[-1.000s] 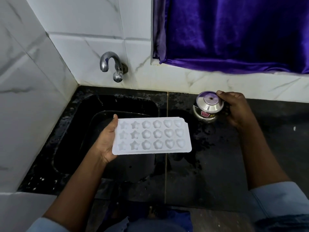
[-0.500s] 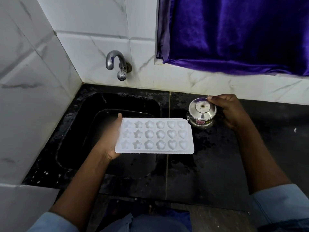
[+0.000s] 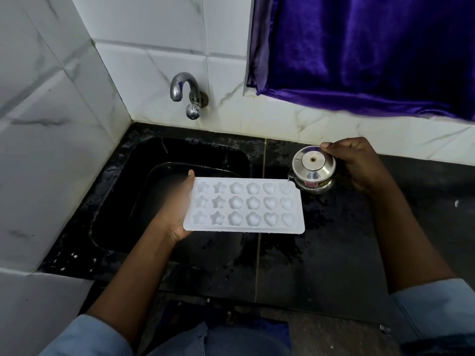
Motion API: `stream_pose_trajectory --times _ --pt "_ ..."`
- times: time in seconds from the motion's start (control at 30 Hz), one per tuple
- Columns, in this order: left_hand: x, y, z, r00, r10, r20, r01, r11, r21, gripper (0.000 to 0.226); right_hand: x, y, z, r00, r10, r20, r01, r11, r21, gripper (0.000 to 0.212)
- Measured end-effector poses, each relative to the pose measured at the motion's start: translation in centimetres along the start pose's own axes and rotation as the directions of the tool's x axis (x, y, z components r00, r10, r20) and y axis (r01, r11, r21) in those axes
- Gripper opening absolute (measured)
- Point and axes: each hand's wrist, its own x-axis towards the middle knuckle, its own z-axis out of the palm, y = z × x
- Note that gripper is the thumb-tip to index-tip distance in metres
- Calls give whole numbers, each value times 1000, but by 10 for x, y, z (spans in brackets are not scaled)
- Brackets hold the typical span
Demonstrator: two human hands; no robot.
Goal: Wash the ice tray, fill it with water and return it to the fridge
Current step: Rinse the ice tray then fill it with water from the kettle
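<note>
Black counter [image 3: 334, 265]: ice tray [image 3: 244, 206], steel pot [image 3: 313, 168]

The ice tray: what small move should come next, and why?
Probably tip the steel pot so it pours into the ice tray: the right hand grips it at the tray's far corner, and the left hand holds the tray level.

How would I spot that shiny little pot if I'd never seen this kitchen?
Find the black sink under the wall tap. Just right of it, at the dark counter, the right hand grips a small steel pot beside the white ice tray. It is the only round, shiny, lidded metal vessel.
</note>
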Motion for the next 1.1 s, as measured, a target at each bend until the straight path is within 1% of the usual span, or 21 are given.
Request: stream_pose_trajectory --times 0.07,0.3,0.5,0.63,0.87,1.1 --pt "1 0 -1 1000 0 -2 0 1000 -5 75 0 -2 0 1000 -3 -3 3 1000 -9 27" --pt "3 -1 -1 1000 -8 30 9 1000 -17 77 -1 -4 -1 1000 1 -9 -1 1000 -20 31" --pt "6 -2 -3 999 -3 34 4 1000 -25 77 -1 -4 -1 1000 3 -2 -3 999 -33 26" --pt "7 -2 -3 999 -1 33 2 1000 -24 76 0 -5 -1 1000 9 5 -9 999 -31 29" --pt "7 -2 -6 998 -5 67 7 999 -34 77 3 -15 3 1000 -10 10 11 997 -79 27" --pt "8 -2 -7 996 -17 83 19 1000 -19 80 14 -23 11 999 -40 36 43 995 -91 22"
